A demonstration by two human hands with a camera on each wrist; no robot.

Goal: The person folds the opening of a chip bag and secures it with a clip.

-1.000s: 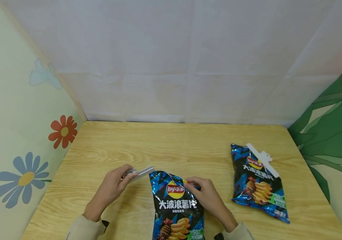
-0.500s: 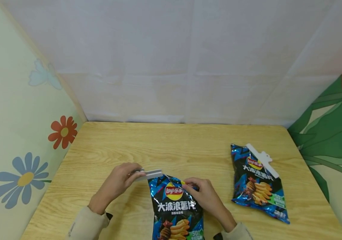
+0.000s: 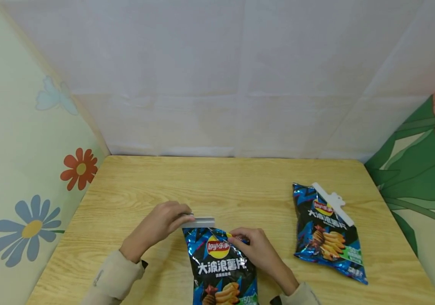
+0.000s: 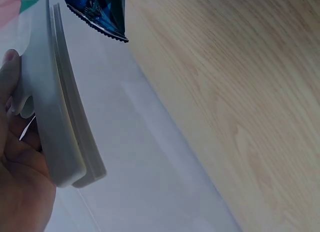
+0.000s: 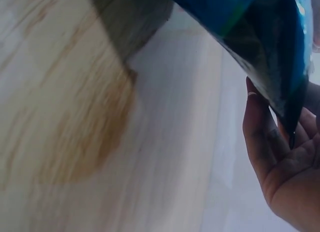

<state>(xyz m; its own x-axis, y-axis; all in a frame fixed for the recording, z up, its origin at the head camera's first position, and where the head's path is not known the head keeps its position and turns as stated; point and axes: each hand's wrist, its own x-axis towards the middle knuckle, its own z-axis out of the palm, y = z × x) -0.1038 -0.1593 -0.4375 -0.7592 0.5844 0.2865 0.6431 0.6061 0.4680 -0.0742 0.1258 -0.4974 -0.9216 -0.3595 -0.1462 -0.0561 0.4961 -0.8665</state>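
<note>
My left hand (image 3: 163, 221) pinches a pale bag clip (image 3: 203, 222) by its handle. In the left wrist view the long bars of the clip (image 4: 52, 102) stand slightly apart, with a crimped bag corner beyond them. In the head view the clip lies along the top left edge of a black and blue chip bag (image 3: 221, 262); whether the bag edge is between the bars I cannot tell. My right hand (image 3: 257, 250) grips the upper right corner of that bag, thumb on the front. In the right wrist view the fingers (image 5: 257, 127) are behind the bag corner.
A second chip bag (image 3: 328, 237) lies at the right of the wooden table (image 3: 145, 178), with a white bag clip (image 3: 333, 203) across its upper right corner. A white cloth wall (image 3: 202, 84) rises behind the table, and painted panels flank both sides.
My left hand has moved right and slightly up, bringing the clip from beside the bag to its top edge and turning it level. The held bag has shifted slightly left.
</note>
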